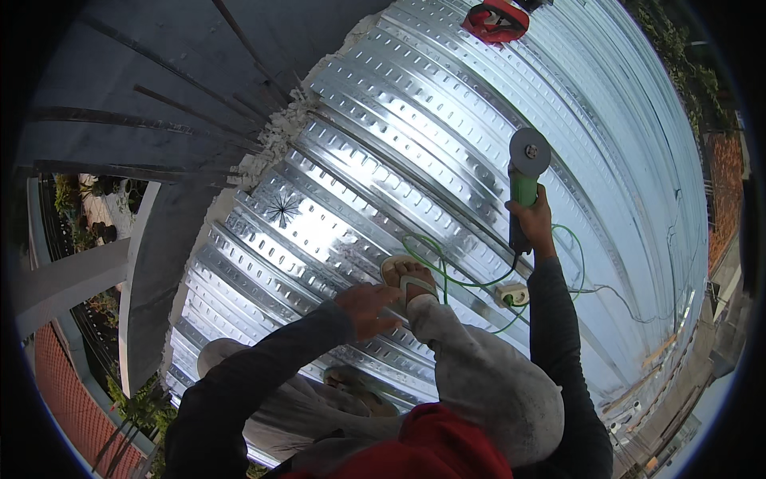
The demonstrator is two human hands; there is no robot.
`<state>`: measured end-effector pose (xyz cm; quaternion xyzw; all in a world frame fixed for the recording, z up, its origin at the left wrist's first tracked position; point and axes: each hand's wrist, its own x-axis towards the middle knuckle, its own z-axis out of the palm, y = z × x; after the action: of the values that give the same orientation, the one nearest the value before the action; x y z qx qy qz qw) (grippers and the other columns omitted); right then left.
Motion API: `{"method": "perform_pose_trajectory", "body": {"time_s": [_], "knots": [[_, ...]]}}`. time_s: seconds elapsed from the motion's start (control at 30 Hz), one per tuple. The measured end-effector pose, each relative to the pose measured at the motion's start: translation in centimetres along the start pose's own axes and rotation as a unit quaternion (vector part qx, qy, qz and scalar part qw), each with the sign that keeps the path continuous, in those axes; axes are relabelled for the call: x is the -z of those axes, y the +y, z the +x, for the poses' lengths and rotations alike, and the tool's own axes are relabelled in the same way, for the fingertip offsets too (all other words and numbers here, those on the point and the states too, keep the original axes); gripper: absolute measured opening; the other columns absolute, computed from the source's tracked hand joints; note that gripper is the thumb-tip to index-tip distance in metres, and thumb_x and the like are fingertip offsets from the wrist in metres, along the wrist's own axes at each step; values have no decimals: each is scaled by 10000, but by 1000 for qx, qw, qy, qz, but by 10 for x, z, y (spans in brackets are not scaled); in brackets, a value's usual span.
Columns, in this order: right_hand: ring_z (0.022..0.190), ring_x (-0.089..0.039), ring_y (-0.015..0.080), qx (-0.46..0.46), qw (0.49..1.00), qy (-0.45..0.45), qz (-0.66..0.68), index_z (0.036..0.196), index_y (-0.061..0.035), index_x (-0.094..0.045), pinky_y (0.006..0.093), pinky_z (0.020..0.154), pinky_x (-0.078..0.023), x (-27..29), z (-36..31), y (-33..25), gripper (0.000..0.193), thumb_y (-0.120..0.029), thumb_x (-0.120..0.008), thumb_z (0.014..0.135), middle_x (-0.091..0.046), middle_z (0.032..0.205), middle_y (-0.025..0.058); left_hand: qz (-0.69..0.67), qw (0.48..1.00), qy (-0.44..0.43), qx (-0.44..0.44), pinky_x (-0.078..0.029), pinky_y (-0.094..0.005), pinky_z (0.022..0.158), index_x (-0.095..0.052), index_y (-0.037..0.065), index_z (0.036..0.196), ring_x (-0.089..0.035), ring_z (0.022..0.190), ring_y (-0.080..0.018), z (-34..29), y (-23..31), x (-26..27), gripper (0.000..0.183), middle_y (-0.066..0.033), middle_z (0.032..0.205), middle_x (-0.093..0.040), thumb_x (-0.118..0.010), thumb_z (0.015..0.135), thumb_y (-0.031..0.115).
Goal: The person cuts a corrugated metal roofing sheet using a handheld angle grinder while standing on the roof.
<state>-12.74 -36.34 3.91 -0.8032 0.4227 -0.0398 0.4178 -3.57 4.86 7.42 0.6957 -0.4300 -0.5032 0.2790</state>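
Observation:
My right hand (533,223) grips a green angle grinder (523,188) whose round disc (530,152) rests near the corrugated metal sheet (415,128). A green cable (447,279) loops from the grinder across the sheet to a white plug socket (512,295). My left hand (367,310) hovers over the sheet beside my sandalled foot (408,279), fingers loosely curled and holding nothing. My bent knee in grey trousers fills the lower middle.
A red object (496,21) lies on the sheet at the far top. The sheet's left edge meets a rough concrete beam (271,136) with steel bars (159,104) sticking out. Beyond that edge is a drop to a garden and tiled roofs far below.

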Motion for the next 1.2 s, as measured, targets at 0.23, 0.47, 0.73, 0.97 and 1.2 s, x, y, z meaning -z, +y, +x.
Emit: {"method": "perform_pose_trajectory", "body": {"time_s": [0.23, 0.47, 0.73, 0.97, 1.2], "knots": [[1029, -674, 365, 30, 992, 33, -117, 1231, -39, -586, 438, 891, -522, 20, 26, 51, 646, -264, -798, 664, -691, 1109, 196, 48, 991, -33, 118, -477, -433, 1025, -598, 89, 1336, -607, 1184, -331, -142, -33, -10, 576, -133, 1283, -647, -711, 906, 455], [1052, -667, 363, 26, 979, 7, -203, 1253, -132, -571, 460, 888, -530, 15, 86, 32, 626, -256, -792, 681, -689, 1160, 149, 33, 979, -74, 188, -464, -434, 1040, -554, 71, 1387, -596, 1214, -331, -120, -77, -68, 681, -165, 1351, -611, -652, 914, 550], [1098, -623, 377, 116, 967, -20, -226, 1288, -95, -555, 456, 923, -545, -20, 143, 36, 686, -229, -833, 675, -576, 1230, 148, -2, 970, -63, 236, -464, -427, 1055, -531, 104, 1418, -605, 1221, -312, -130, -92, -70, 691, -128, 1367, -610, -665, 905, 548], [1103, -635, 266, 64, 992, -78, -80, 1370, -34, -535, 362, 935, -511, -62, 143, 25, 688, -101, -771, 727, -627, 1240, 142, -13, 960, -55, 275, -408, -469, 1105, -524, 110, 1425, -529, 1303, -352, -142, -78, -71, 655, -166, 1385, -584, -589, 949, 555], [1237, -576, 290, 110, 977, -174, -50, 1462, -32, -452, 373, 1024, -452, -52, 164, 38, 767, -152, -757, 769, -576, 1361, 164, -20, 965, 6, 261, -413, -500, 1087, -527, 117, 1413, -545, 1260, -367, -145, -49, -42, 629, -162, 1363, -588, -616, 928, 507]]}}
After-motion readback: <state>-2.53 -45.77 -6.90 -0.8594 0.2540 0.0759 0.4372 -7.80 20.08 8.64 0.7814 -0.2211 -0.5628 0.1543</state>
